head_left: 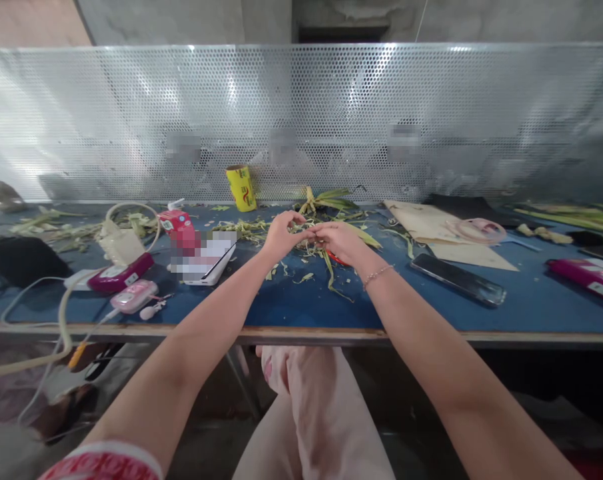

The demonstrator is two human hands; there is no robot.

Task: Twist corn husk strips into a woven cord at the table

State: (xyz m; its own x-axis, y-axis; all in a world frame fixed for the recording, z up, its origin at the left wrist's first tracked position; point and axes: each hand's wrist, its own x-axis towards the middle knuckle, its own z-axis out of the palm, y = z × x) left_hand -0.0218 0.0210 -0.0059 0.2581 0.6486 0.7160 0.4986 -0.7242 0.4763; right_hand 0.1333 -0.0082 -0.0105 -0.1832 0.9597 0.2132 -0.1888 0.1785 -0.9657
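My left hand (281, 235) and my right hand (340, 241) meet over the middle of the blue table (291, 303). Both are closed in a pinch on a thin green leaf strip (307, 231) stretched between them. Under my right hand something red (337, 259) shows, partly hidden. More green leaf strips and scraps (326, 200) lie around and behind the hands. A thin bracelet sits on my right wrist.
A yellow roll (241, 188) stands at the back by the perforated metal screen (301, 120). Left: red bottle (179, 225), white power bank (208, 261), pink devices with cables (124, 283). Right: black phone (458, 280), brown paper (446, 230), pink band (476, 231), magenta box (586, 277).
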